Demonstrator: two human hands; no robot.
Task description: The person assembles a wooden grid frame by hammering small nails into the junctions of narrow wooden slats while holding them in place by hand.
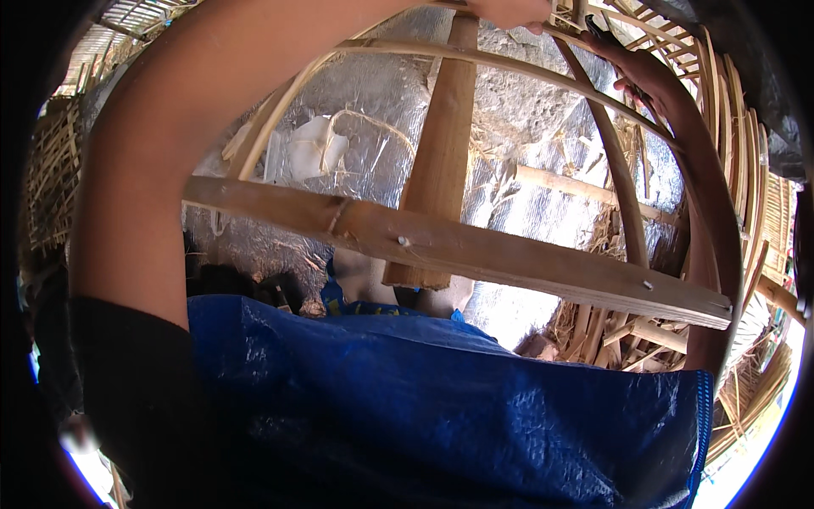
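My left hand [509, 12] reaches up to the top edge of the view, its fingers closed on a thin curved bamboo strip [526, 66]; most of the hand is cut off. My right hand [642, 75] is raised at the upper right, holding a small dark tool [599, 32] against the bent strips there. Both hands work on a frame of a long horizontal wooden plank [509, 259] nailed across an upright plank [441, 161], with bamboo strips arched over them. A blue plastic sheet [441, 407] covers my lap below the frame.
A crinkled silver sheet [373, 127] lies on the ground behind the frame. Bamboo lattice [738, 144] curves along the right side. Loose bamboo offcuts [610, 331] lie at the lower right. Woven bamboo [51, 170] stands at the far left.
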